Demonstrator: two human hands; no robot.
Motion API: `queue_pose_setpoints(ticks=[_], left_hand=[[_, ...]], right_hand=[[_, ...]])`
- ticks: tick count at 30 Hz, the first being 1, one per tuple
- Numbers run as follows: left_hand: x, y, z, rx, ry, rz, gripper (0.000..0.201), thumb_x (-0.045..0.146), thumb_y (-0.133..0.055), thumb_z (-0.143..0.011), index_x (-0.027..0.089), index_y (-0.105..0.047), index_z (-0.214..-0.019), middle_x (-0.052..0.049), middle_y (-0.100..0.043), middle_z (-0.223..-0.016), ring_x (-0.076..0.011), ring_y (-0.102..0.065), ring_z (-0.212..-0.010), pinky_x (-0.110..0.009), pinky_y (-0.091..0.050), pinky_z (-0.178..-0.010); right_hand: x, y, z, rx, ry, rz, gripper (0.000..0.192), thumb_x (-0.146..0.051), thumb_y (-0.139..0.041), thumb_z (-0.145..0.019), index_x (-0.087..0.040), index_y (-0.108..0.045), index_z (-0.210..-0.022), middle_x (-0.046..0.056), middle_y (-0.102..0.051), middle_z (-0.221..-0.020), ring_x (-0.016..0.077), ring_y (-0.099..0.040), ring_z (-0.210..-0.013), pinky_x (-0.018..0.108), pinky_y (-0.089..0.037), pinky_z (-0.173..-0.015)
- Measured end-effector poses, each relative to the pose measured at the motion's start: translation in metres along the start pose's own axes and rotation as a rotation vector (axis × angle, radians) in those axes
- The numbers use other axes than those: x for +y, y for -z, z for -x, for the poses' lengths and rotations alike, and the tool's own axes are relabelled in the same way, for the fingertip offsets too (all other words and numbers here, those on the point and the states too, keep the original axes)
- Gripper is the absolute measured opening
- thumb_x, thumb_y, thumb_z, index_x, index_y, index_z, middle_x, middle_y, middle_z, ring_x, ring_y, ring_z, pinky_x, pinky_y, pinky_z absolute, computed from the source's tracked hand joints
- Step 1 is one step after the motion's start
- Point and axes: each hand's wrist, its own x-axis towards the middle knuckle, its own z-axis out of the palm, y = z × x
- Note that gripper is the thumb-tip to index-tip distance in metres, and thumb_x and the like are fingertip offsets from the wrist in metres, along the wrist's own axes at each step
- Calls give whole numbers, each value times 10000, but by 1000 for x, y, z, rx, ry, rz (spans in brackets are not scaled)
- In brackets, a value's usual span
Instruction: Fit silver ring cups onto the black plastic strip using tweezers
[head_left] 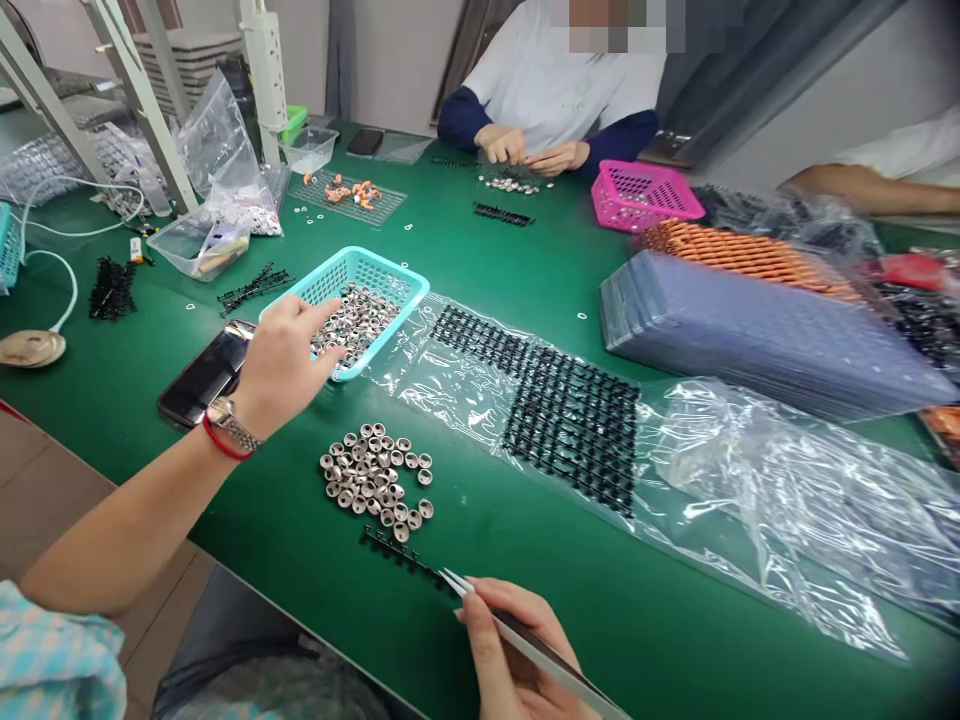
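My left hand (281, 360) reaches into a turquoise basket (397, 281) of small metal caps (358, 318), fingers curled down over the caps at its near corner; whether it grips any cannot be seen. On the green table in front of me lies a loose cluster of metal caps (375, 482). Just below it is a thin black comb-like strip (397, 552). My right hand (514, 645) holds metal tweezers (461, 583), their tips touching the right end of that strip.
Black part strips (570, 415) lie on clear plastic bags (750, 490) to the right. A phone (206, 372) sits left of the basket. Stacked trays (750, 330), a pink basket (645, 195) and clear tubs (196, 243) stand further back. Another person works at the far side.
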Motion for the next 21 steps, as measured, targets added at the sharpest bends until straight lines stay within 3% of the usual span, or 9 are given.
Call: queue_pose_setpoints(ticks=[2, 4, 6, 8, 13, 17, 21], left_hand=[[14, -15, 11, -125, -166, 10, 266, 156, -762, -913, 165, -784, -1178, -62, -678, -972, -235, -641, -927, -393, -522, -883], [32, -29, 32, -365, -352, 54, 115, 209, -744, -956, 191, -810, -1048, -49, -679, -923, -218, -633, -879, -356, -481, -819], [48, -43, 51, -565, -470, 19, 87, 233, -736, -972, 203, -816, -993, -62, -689, -943, -225, -624, -884, -343, -435, -764], [57, -53, 63, -652, -525, -1, 78, 222, -766, -946, 193, -812, -891, -73, -695, -945, -231, -616, -872, -338, -404, -719], [59, -58, 66, -702, -558, 14, 141, 118, -760, -913, 163, -761, -779, -74, -686, -871, -227, -607, -812, -338, -397, -677], [56, -38, 81, -686, -520, 95, 123, 168, -700, -978, 154, -741, -863, -57, -695, -869, -209, -645, -829, -310, -462, -720], [45, -20, 116, -611, -368, 316, 79, 132, -679, -968, 160, -747, -940, -42, -736, -871, -191, -686, -800, -278, -502, -711]], right_hand=[[0, -2, -2, -36, 23, 57, 223, -440, -732, -925, -220, -738, -889, 53, -713, -879, 170, -701, -718, 251, -581, -624], [0, -4, -4, -81, 67, 114, 219, -431, -724, -929, -219, -740, -879, 55, -722, -841, 168, -702, -674, 241, -569, -590], [-1, -6, -7, -104, 94, 152, 232, -431, -698, -947, -220, -734, -857, 51, -725, -816, 164, -709, -657, 228, -568, -579], [-4, -10, -10, -121, 118, 169, 245, -432, -678, -960, -222, -726, -844, 42, -722, -786, 152, -710, -629, 205, -562, -556], [-15, -19, -14, -52, 187, 153, 266, -433, -674, -960, -224, -708, -800, 17, -705, -714, 120, -681, -548, 165, -530, -502], [-17, -19, -14, -45, 185, 142, 284, -448, -680, -956, -217, -712, -793, 20, -707, -709, 126, -685, -555, 178, -530, -515], [-11, -16, -14, -86, 139, 159, 274, -450, -677, -958, -218, -719, -816, 32, -725, -755, 139, -697, -597, 198, -540, -549]])
